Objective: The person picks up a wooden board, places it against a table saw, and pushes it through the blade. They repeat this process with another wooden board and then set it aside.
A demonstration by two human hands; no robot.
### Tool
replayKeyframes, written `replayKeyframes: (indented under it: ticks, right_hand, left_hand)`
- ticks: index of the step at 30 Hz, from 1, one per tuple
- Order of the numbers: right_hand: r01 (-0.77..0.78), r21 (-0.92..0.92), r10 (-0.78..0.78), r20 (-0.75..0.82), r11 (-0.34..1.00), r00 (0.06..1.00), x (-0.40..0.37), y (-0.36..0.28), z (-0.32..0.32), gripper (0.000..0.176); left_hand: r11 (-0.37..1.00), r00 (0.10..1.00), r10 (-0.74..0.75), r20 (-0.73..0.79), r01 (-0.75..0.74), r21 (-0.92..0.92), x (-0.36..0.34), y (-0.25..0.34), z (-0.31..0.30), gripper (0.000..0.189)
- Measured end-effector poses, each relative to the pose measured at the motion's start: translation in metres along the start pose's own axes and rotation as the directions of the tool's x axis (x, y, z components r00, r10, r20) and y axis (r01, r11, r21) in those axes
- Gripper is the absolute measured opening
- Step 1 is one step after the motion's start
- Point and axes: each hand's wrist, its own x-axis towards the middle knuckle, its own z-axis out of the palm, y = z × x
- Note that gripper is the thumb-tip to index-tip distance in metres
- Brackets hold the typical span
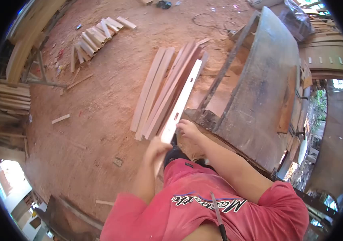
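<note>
Grip of left hand (157, 148) wraps pale slat (181, 100), hiding its near end; right hand (187, 128) pinches its edge.

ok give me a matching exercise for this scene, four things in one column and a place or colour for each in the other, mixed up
1 pale slat
2 short offcuts
3 shirt
4 bench top

a red
b grey, at the right
c heaped on the dirt floor, far off
d in the grip of the left hand

Pairs: 1-d, 2-c, 3-a, 4-b
</note>
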Motion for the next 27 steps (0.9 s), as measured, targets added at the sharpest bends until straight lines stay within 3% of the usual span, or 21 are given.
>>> replayKeyframes:
  ticks: [1, 3, 5, 6, 7, 9, 10, 12, 13, 15, 17, 19, 21, 23, 24, 26, 27]
  right_hand:
    - [0.234, -0.103, -0.224, 0.096, 0.967, 0.970, -0.017, -0.002, -0.015, 0.058]
    - [0.340, -0.254, -0.276, 0.254, 0.906, 0.927, -0.057, -0.001, -0.047, 0.060]
    - [0.373, -0.296, -0.294, 0.277, 0.879, 0.915, -0.110, 0.017, -0.070, 0.059]
    - [0.314, -0.246, -0.260, 0.230, 0.917, 0.938, -0.122, 0.048, -0.084, 0.059]
    - [0.254, -0.190, -0.219, 0.186, 0.948, 0.958, -0.134, 0.088, -0.097, 0.058]
    - [0.151, -0.042, -0.156, -0.190, 0.988, 0.969, -0.172, 0.158, -0.107, 0.054]
    - [0.093, -0.014, -0.092, -0.366, 0.996, 0.926, -0.181, 0.218, -0.118, 0.049]
    - [0.011, 0.169, 0.094, -0.599, 0.985, 0.795, -0.199, 0.353, -0.133, 0.040]
    - [-0.003, 0.311, 0.215, -0.649, 0.950, 0.730, -0.217, 0.408, -0.132, 0.034]
    - [0.049, 0.615, 0.406, -0.576, 0.787, 0.710, -0.275, 0.493, -0.108, 0.030]
    - [0.203, 0.838, 0.678, -0.532, 0.506, 0.508, -0.312, 0.581, -0.054, 0.034]
    - [0.125, 0.853, 0.728, -0.500, 0.506, 0.469, -0.357, 0.623, 0.009, 0.035]
    - [0.034, 0.863, 0.772, -0.468, 0.504, 0.430, -0.395, 0.647, 0.067, 0.037]
    - [-0.222, 0.801, 0.776, -0.406, 0.556, 0.482, -0.417, 0.666, 0.118, 0.029]
    - [-0.214, 0.816, 0.787, -0.394, 0.538, 0.476, -0.421, 0.674, 0.137, 0.029]
    - [-0.183, 0.869, 0.760, -0.277, 0.459, 0.588, -0.428, 0.684, 0.174, 0.027]
    - [-0.184, 0.877, 0.770, -0.267, 0.443, 0.580, -0.429, 0.684, 0.188, 0.027]
  left_hand:
    - [0.998, 1.000, -0.010, 0.013, 0.010, 0.069, 0.027, 0.006, -0.005, 0.058]
    - [0.982, 1.000, -0.011, 0.003, 0.011, 0.187, 0.054, 0.035, -0.012, 0.053]
    - [0.986, 0.992, 0.077, 0.103, -0.060, -0.157, 0.080, 0.036, -0.010, 0.051]
    - [0.990, 0.995, 0.071, 0.069, -0.062, -0.127, 0.136, 0.001, 0.004, 0.044]
    - [0.976, 0.995, 0.007, 0.101, 0.015, -0.216, 0.105, 0.030, -0.003, 0.046]
    - [0.952, 0.970, -0.133, 0.203, 0.182, -0.246, 0.114, 0.005, 0.002, 0.042]
    - [0.955, 0.969, -0.133, 0.208, 0.181, -0.235, 0.108, -0.009, 0.003, 0.042]
    - [0.950, 0.941, -0.231, 0.249, 0.163, 0.267, 0.091, -0.037, 0.004, 0.049]
    - [0.946, 0.942, -0.233, 0.240, 0.162, 0.282, 0.076, -0.048, 0.007, 0.049]
    - [0.882, 0.992, 0.130, 0.002, -0.116, 0.457, 0.033, -0.084, 0.017, 0.047]
    - [0.865, 0.992, 0.123, -0.010, -0.102, 0.491, 0.029, -0.111, 0.021, 0.042]
    - [0.963, 0.998, 0.036, 0.051, -0.048, 0.265, 0.038, -0.121, 0.028, 0.037]
    - [0.967, 0.992, 0.119, 0.046, -0.127, 0.219, 0.066, -0.136, 0.026, 0.036]
    - [0.934, 0.955, 0.283, -0.092, -0.253, 0.253, 0.028, -0.098, 0.028, 0.038]
    - [0.912, 0.930, 0.342, -0.136, -0.293, 0.286, 0.022, -0.089, 0.028, 0.040]
    - [0.881, 0.902, 0.404, -0.156, -0.337, 0.330, 0.031, -0.084, 0.032, 0.042]
    - [0.874, 0.918, 0.347, -0.190, -0.243, 0.420, 0.042, -0.088, 0.032, 0.047]
